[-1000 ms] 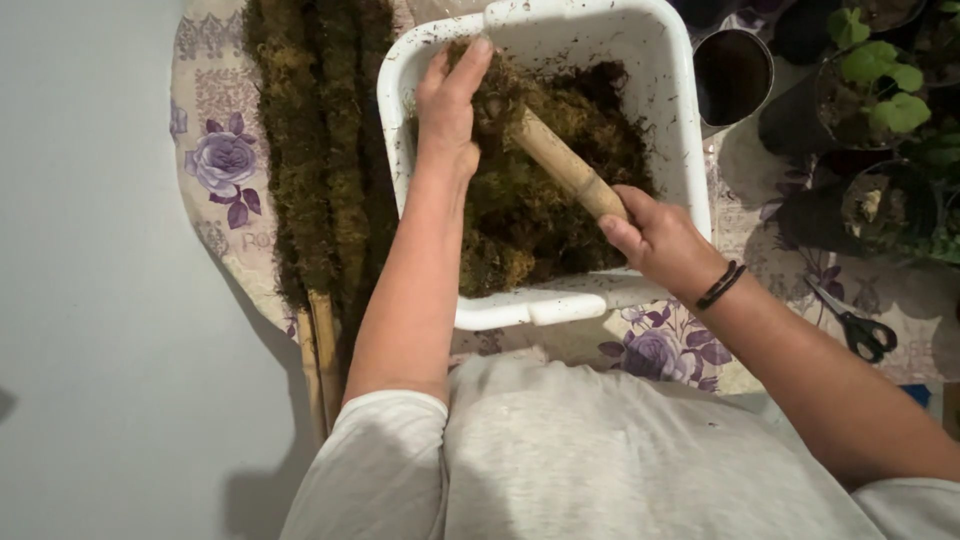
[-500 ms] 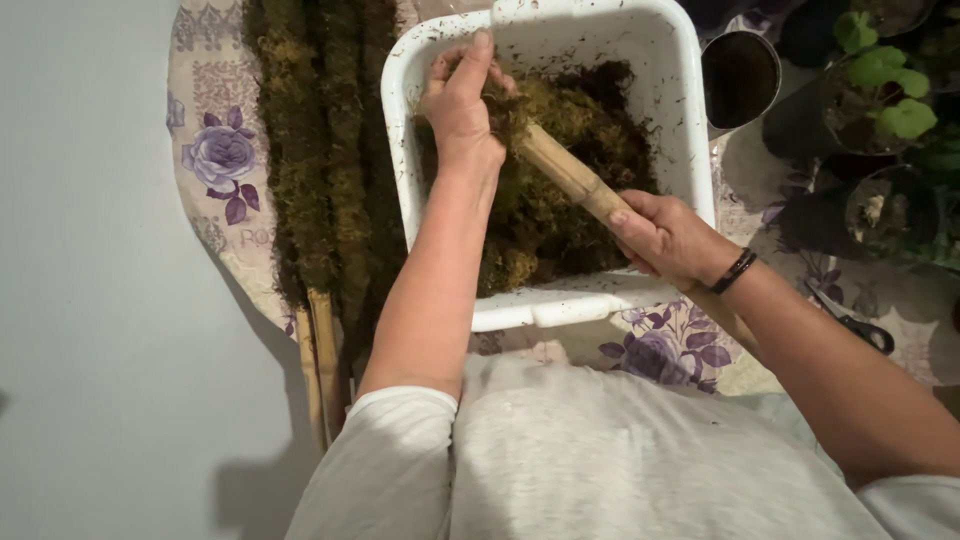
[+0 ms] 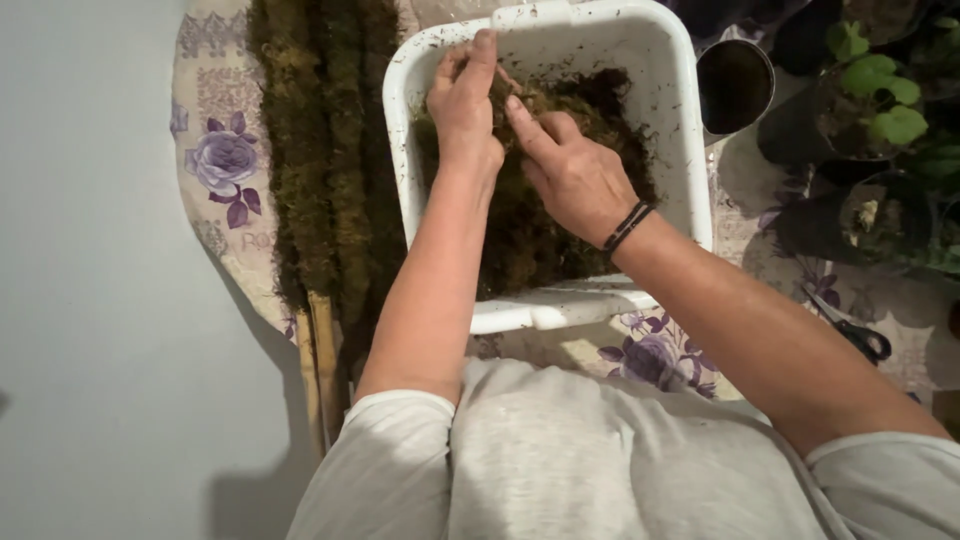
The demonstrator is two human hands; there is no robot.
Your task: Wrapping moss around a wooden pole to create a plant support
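A white plastic tub (image 3: 680,150) holds dark brown-green moss (image 3: 530,240). Both hands are inside it, close together at the far end. My left hand (image 3: 463,105) pinches a clump of moss near the tub's far wall, fingers curled. Beside it and touching it, my right hand (image 3: 572,172) presses into the same clump with its index finger stretched toward the left hand; a black band sits on that wrist. The wooden stick seen earlier is hidden under the hands and moss.
Several long moss-covered poles (image 3: 320,170) lie on a floral cloth (image 3: 220,160) left of the tub, wooden ends toward me. To the right are a black pot (image 3: 735,85), potted green plants (image 3: 880,100) and scissors (image 3: 860,340). Grey floor (image 3: 90,300) lies at left.
My right hand has slid up along the wooden stick to meet the left hand, and the stick is now covered. The left hand stays at the tub's far end.
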